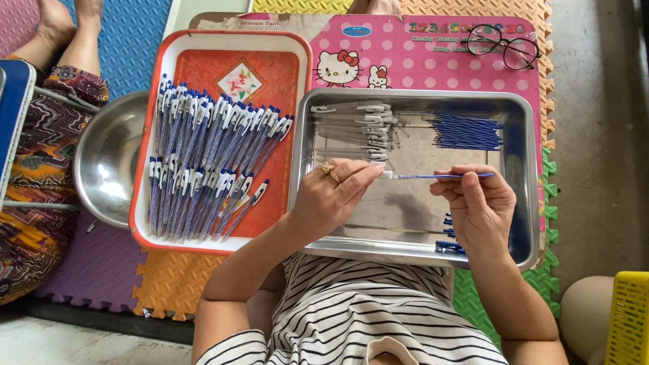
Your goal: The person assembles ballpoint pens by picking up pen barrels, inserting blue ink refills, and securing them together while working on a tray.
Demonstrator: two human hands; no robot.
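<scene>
My left hand (334, 192), with a ring on one finger, pinches a clear pen barrel (387, 174) over the steel tray (412, 250). My right hand (476, 199) holds a thin blue refill (443, 176) whose tip meets the barrel's end. In the tray's far left lies a pile of clear pen barrels (355, 128); a heap of blue refills (466, 130) lies at the far right. Small blue parts (449, 236) sit under my right wrist. Left of it, an orange tray (226, 71) carries several rows of finished blue-and-white pens (209, 165).
A pink low table (419, 57) bears both trays and a pair of glasses (503, 44). A steel bowl (108, 159) sits left on foam mats. Another person in patterned clothes (40, 169) sits at far left. A yellow basket (629, 318) stands bottom right.
</scene>
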